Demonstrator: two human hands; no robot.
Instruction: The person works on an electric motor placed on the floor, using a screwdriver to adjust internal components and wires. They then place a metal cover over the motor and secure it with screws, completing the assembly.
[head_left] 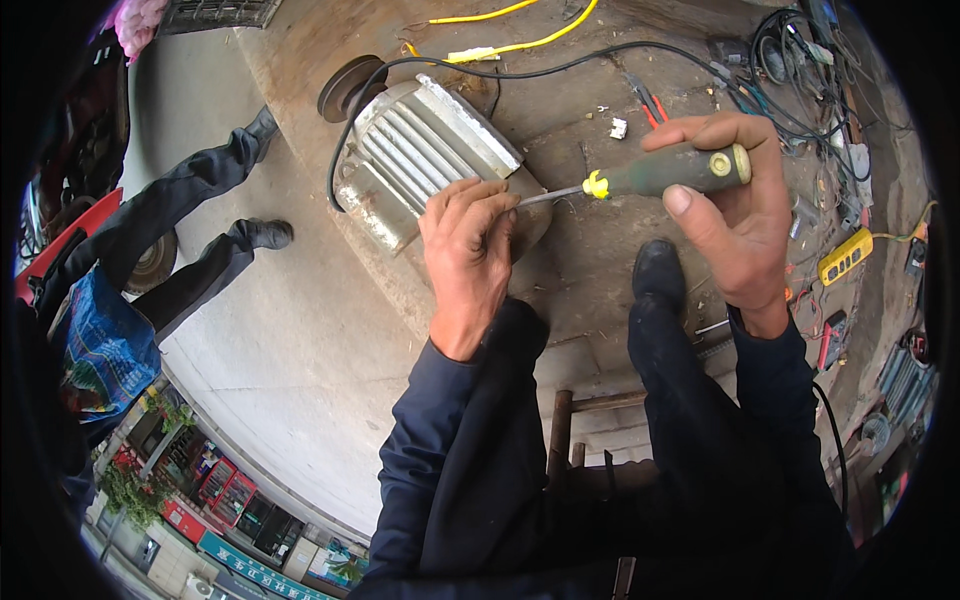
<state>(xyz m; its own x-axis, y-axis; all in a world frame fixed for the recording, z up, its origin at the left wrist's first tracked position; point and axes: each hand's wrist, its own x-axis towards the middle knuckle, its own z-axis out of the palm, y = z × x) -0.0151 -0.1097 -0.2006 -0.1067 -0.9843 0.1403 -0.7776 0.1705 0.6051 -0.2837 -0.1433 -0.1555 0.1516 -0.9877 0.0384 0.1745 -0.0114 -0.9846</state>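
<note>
A screwdriver with a dark green handle and a bright yellow collar lies across my right hand, thumb below the handle and fingers curled over it. Its thin metal shaft points left to the fingertips of my left hand. Those fingers are pinched together at the shaft's end, against the end of a silver electric motor; they hide the tip and anything small between them. The motor has a finned housing, lies tilted on the ground, and carries a dark pulley at its far end.
A black cable arches over the motor toward tangled wires at the far right. Red-handled pliers and a small white piece lie beyond my right hand. A yellow power strip is at right. Another person's legs stand at left.
</note>
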